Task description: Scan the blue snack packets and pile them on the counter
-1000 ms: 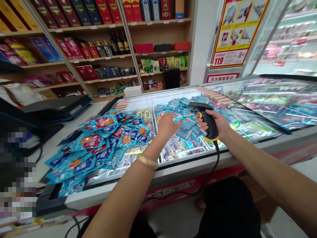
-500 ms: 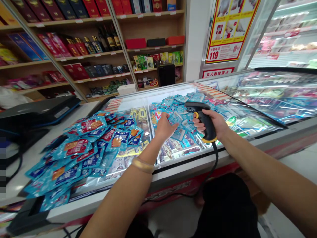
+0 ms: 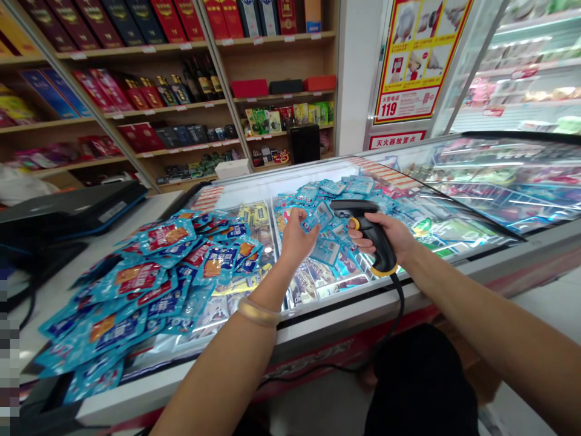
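Observation:
My right hand (image 3: 388, 235) grips a black barcode scanner (image 3: 368, 233) with a yellow trim, its head aimed left over the freezer's glass lid (image 3: 318, 175). My left hand (image 3: 296, 239) is closed on a small light-blue snack packet (image 3: 318, 216), held up just in front of the scanner head. Behind both hands lies a heap of light-blue packets (image 3: 349, 189) on the glass. To the left spreads a larger pile of blue and red packets (image 3: 154, 272). A bangle (image 3: 258, 312) sits on my left wrist.
The scanner's black cable (image 3: 394, 315) hangs down over the freezer's front edge. A black register unit (image 3: 68, 209) stands at the left on the counter. Wooden shelves of boxes and bottles (image 3: 181, 91) fill the back wall. A second glass-topped freezer (image 3: 490, 181) runs right.
My left hand has lifted a light-blue packet off the heap and holds it before the scanner. The right hand and scanner shifted slightly left. The camera view drifted a little.

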